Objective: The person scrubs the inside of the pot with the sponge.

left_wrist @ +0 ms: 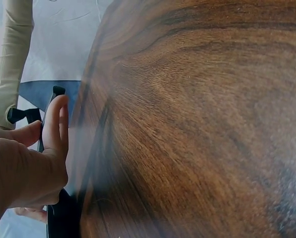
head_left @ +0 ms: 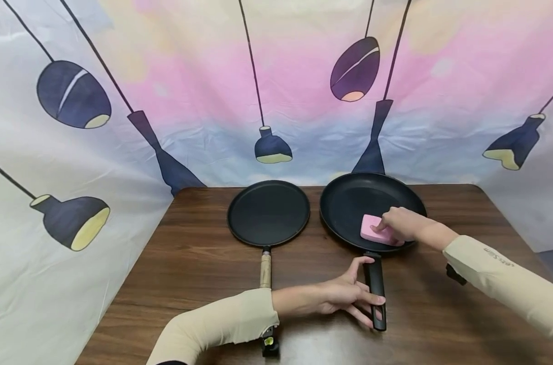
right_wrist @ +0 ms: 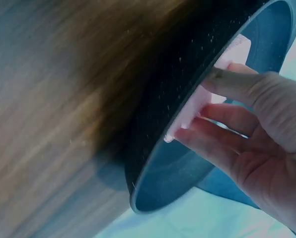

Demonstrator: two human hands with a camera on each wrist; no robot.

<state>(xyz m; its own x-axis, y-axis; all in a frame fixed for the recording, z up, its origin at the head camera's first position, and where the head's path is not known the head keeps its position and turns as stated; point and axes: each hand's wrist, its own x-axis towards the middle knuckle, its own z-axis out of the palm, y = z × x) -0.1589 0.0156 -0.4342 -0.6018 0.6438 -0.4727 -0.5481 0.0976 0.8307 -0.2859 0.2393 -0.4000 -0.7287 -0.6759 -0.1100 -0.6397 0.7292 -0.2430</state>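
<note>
A large black frying pan (head_left: pixel 349 203) lies at the right of the table, its black handle (head_left: pixel 375 279) toward me. My left hand (head_left: pixel 342 294) holds that handle, with fingers spread along it. In the left wrist view, the left hand (left_wrist: pixel 31 168) has its thumb and fingers on opposite sides of the dark handle. Inside the pan, my right hand (head_left: pixel 403 223) grips a pink sponge (head_left: pixel 370 225) against the near right part of the cooking surface. Up close in the right wrist view, thumb and fingers pinch the sponge (right_wrist: pixel 190 110) beside the rim; its underside is hidden.
A flat round griddle pan (head_left: pixel 268 213) with a wooden handle (head_left: pixel 265 271) lies left of the frying pan, the handle's end hidden behind my left forearm. The brown wood table (head_left: pixel 189 263) ends at a fabric backdrop (head_left: pixel 203 126) printed with lamps.
</note>
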